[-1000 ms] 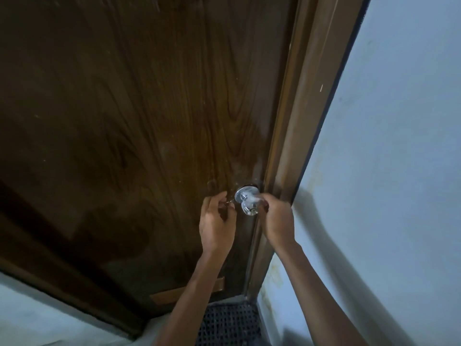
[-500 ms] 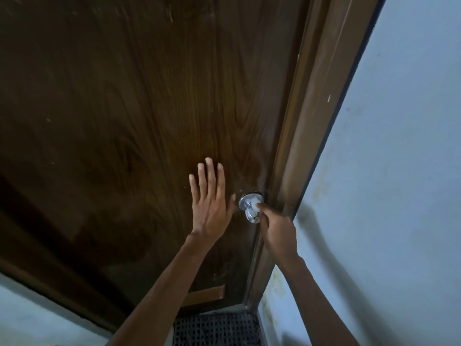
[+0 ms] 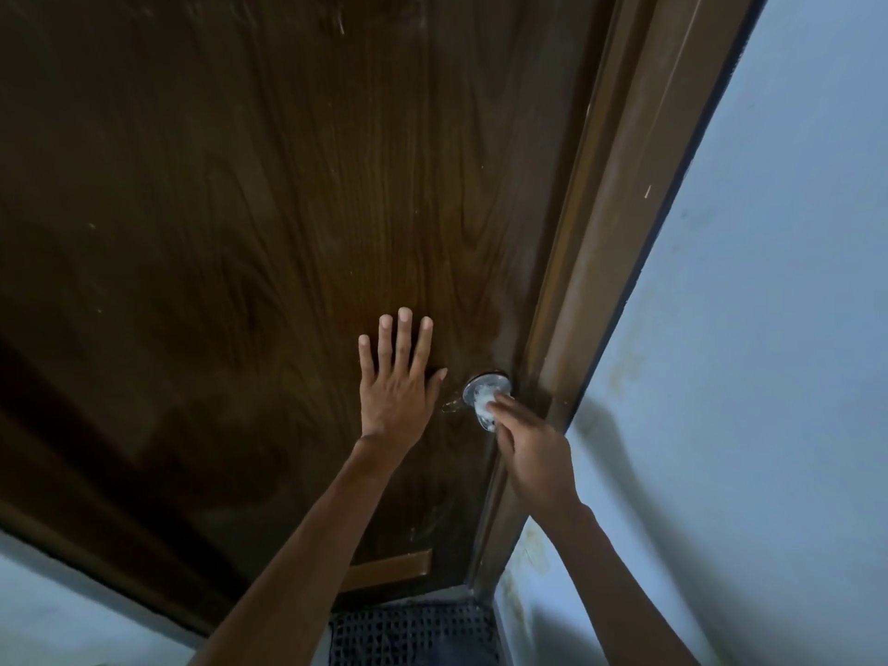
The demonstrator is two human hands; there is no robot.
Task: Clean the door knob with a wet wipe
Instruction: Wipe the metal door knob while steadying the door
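A dark brown wooden door [image 3: 240, 209] with a swirling grain is seen at a steep angle and fills most of the view. A round, shiny silver metal door knob [image 3: 478, 387] is mounted near the door's right edge, just beside a lighter brown wooden door frame [image 3: 624, 233].

The left hand [image 3: 396, 382] is laid flat against the door panel, near the knob's left side but apart from it. Its fingers are straight, slightly spread and pointed upward, and the thumb is angled toward the knob.

The right hand [image 3: 533, 449] is held at the knob from the lower right. Its fingers are curled round a crumpled white wet wipe [image 3: 484, 410], which is pressed against the knob's front face. Part of the knob is covered by the wipe and the fingertips. A small glinting shape is seen just left of the knob, too blurred to be identified. Both forearms are bare.

To the right of the frame, a pale blue painted wall [image 3: 769, 353] is seen, marked with faint yellowish stains low down. At the foot of the door a dark mesh-patterned floor mat [image 3: 413, 634] is laid, and a lighter brown rectangular strip [image 3: 389, 571] is fixed near the door's bottom edge.
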